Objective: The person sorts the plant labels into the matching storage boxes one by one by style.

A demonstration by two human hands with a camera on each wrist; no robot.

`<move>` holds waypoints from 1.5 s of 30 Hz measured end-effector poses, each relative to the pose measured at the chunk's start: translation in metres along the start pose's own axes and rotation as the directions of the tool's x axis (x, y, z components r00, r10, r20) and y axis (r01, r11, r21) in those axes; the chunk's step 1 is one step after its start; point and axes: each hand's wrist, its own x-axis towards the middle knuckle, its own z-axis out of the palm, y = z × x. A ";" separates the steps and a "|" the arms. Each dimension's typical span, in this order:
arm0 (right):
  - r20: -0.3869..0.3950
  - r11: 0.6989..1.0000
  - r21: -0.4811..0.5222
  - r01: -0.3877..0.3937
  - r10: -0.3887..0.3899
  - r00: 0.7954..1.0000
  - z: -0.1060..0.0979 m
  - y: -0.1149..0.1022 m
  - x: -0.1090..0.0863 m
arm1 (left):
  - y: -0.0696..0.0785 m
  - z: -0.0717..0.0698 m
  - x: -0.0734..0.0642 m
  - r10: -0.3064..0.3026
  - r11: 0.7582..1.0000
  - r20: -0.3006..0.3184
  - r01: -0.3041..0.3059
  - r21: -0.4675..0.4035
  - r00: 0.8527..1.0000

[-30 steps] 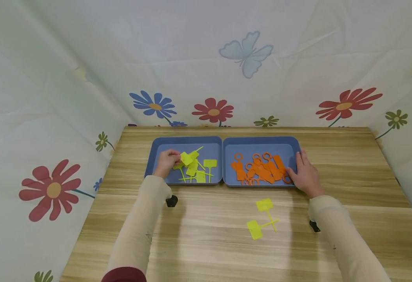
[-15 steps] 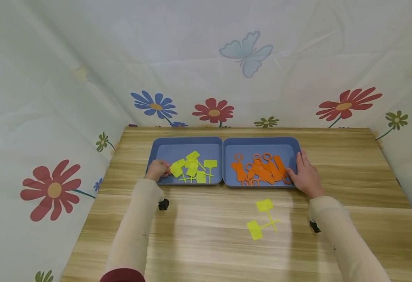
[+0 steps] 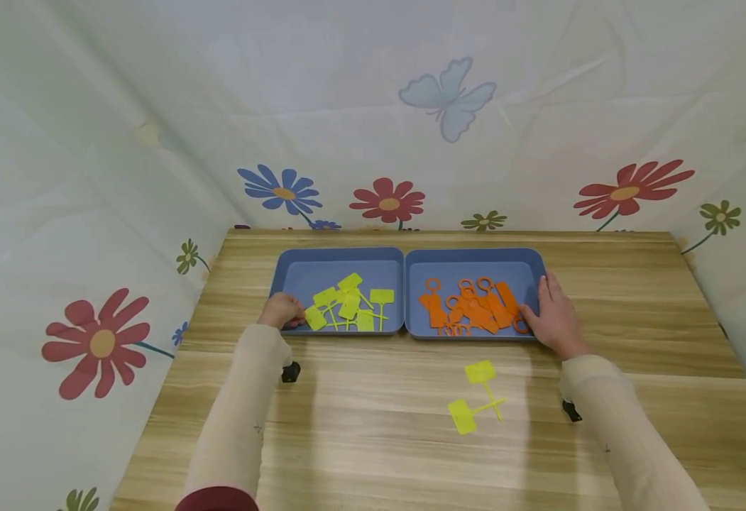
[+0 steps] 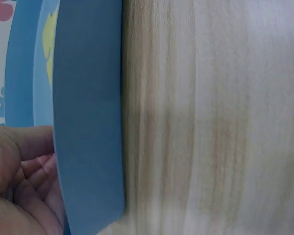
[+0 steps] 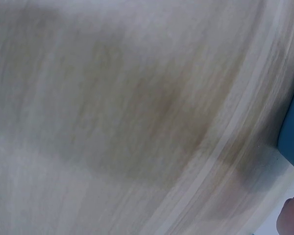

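Note:
In the head view my left hand (image 3: 282, 311) is at the front left corner of the left blue tray (image 3: 341, 255). Its thumb and fingertips pinch the edge of a yellow plant label (image 3: 315, 318). Several more yellow T-shaped plant labels (image 3: 349, 306) lie heaped beside it. The left wrist view shows this hand (image 4: 24, 181) with curled fingers, their tips hidden behind the tray wall (image 4: 88, 117). My right hand (image 3: 558, 317) rests, fingers straight, at the right rim of the right blue tray (image 3: 468, 257), its thumb over the edge. Orange ring-ended tags (image 3: 475, 312) fill its front part.
Both trays stand side by side on a wood-grain table (image 3: 360, 411). Two yellow plant labels (image 3: 462, 416) lie crossed on the table before the right tray. A flower-printed curtain (image 3: 321, 106) encloses the back and sides.
My left hand has moved left and toward the front with a yellow plant label, lowering it from over the heap to the tray's front left corner. The right hand has stayed put.

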 end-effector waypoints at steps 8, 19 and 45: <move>-0.005 1.000 0.001 0.015 -0.015 1.000 0.001 0.002 0.001 | 0.023 0.000 -0.021 0.156 0.889 -0.174 -0.061 0.453 0.972; -0.005 1.000 0.003 0.012 -0.012 1.000 0.002 0.001 0.001 | 0.087 0.040 -0.056 0.471 0.738 -0.152 -0.293 0.608 0.869; -0.002 1.000 -0.014 0.000 0.000 1.000 0.003 0.002 0.002 | 0.071 0.201 -0.131 0.688 0.051 0.566 -0.808 0.587 0.455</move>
